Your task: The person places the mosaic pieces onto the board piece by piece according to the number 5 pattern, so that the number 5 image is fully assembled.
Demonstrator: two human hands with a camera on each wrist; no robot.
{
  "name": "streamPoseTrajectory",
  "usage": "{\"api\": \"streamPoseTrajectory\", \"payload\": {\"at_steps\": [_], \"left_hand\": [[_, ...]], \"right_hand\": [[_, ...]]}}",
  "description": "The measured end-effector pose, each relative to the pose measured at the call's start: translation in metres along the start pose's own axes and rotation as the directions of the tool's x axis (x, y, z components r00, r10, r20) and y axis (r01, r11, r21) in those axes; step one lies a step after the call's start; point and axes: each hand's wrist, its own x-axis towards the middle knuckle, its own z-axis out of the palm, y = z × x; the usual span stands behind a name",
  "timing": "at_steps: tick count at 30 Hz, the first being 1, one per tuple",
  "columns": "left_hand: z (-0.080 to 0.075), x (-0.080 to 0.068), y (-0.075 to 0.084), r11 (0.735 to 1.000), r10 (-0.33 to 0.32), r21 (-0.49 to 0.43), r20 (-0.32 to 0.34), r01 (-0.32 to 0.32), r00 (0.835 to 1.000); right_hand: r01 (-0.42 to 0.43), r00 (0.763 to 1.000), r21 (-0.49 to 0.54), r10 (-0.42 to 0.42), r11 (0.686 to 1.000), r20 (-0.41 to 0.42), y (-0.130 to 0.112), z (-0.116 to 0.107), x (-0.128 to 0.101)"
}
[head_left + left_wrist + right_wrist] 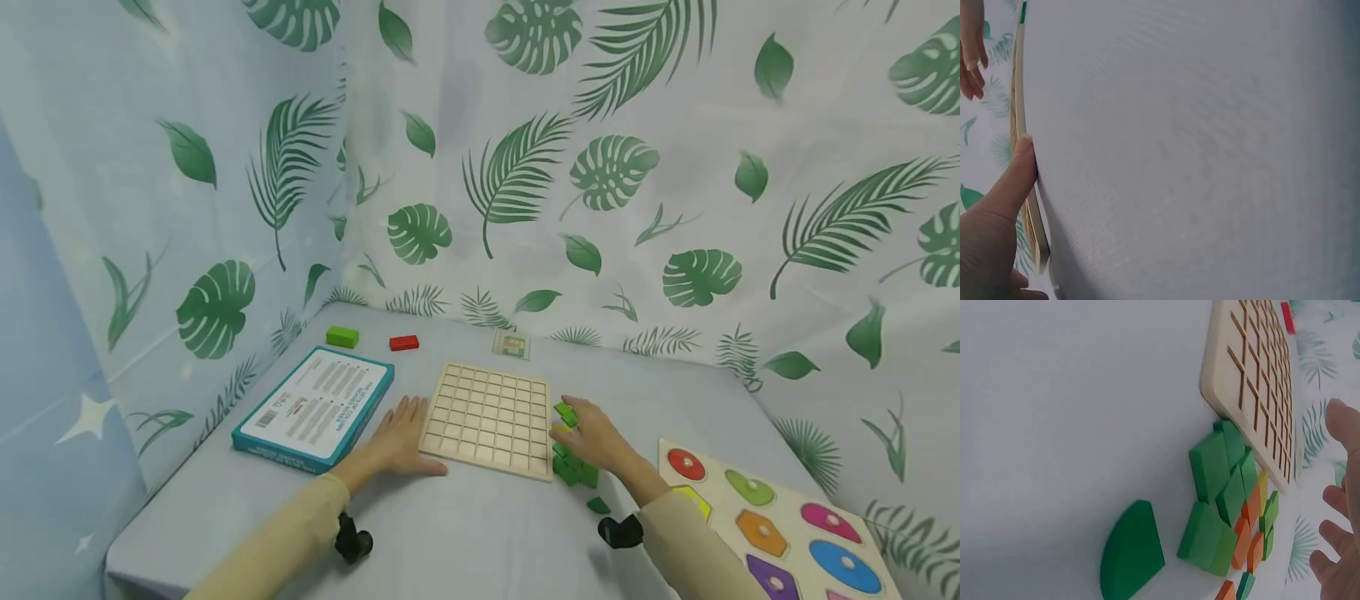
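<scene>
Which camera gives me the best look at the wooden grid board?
The head view: the whole wooden grid board shows from above. The right wrist view shows one corner with grid lines; the left wrist view shows only its thin edge beside the thumb.

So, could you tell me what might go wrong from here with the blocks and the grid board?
The loose green blocks lie piled against the wooden grid board; the right hand reaching among them could scatter some, and the green quarter-round piece already lies apart. The left hand only rests flat at the board's edge, thumb touching it, so the board might slide.
</scene>
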Motion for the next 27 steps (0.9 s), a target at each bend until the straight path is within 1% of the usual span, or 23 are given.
{"api": "streamPoseTrajectory", "payload": {"at_steps": [3,6,8,10,16,21,24,27], "left_hand": [[-0.001,0.002,-0.001,0.998,-0.021,-0.054,0.023,0.022,1.000],[0.000,0.003,-0.003,0.992,-0.039,-0.117,0.067,0.047,0.997],[0.001,0.004,-0.005,0.988,-0.050,-0.141,0.085,0.062,0.995],[0.002,0.004,-0.006,0.986,-0.063,-0.145,0.100,0.077,0.993],[0.002,0.006,-0.006,0.987,-0.074,-0.134,0.095,0.087,0.993],[0.001,0.004,-0.005,0.981,-0.052,-0.180,0.098,0.069,0.994],[0.004,0.006,-0.006,0.979,-0.042,-0.194,0.100,0.061,0.994],[0.006,0.007,-0.006,0.980,-0.044,-0.190,0.090,0.060,0.995]], "right_hand": [[-0.012,1.000,0.011,0.013,1.000,-0.022,0.005,-0.002,0.004],[-0.028,0.999,-0.003,0.028,1.000,-0.028,0.009,-0.002,0.007],[-0.036,0.999,-0.010,0.036,0.999,-0.025,0.011,-0.001,0.008],[-0.046,0.999,-0.022,0.045,0.999,-0.023,0.013,0.000,0.009],[-0.094,0.996,-0.049,0.093,0.994,-0.015,0.021,-0.001,0.017],[-0.173,0.985,-0.023,0.173,0.985,0.007,0.031,-0.001,0.021],[-0.216,0.976,-0.035,0.216,0.976,0.014,0.039,-0.001,0.025],[-0.208,0.978,-0.063,0.207,0.976,-0.019,0.047,-0.001,0.030]]}}
